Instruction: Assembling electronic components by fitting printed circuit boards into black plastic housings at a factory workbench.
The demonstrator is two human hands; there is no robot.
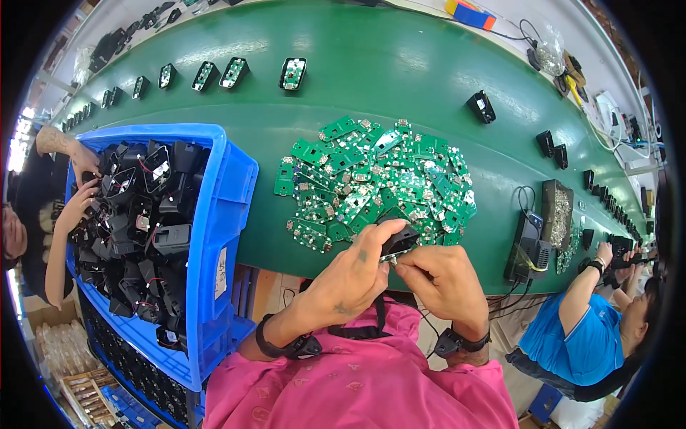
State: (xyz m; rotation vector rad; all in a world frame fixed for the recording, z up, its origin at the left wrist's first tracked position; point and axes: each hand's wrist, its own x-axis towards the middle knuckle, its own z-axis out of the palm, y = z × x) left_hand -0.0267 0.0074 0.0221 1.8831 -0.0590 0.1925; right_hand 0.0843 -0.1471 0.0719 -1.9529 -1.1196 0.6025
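Just past the table's near edge, my left hand (354, 270) grips a small black plastic housing (400, 243), thumb and fingers wrapped round it. My right hand (444, 280) is closed in a pinch against the near side of that housing. Something small and pale shows by its fingertips, too small to name. Beyond both hands spreads a heap of green circuit boards (371, 187) with silvery connectors. The inside of the held housing is mostly hidden by my fingers.
To the left stands a blue crate (237, 187) of black housings, with another person's hands (80, 187) in it. Housings with boards (293, 74) line the green table (371, 43). At right are a black device (527, 239), a tray of small metal parts (557, 213) and a co-worker (582, 336).
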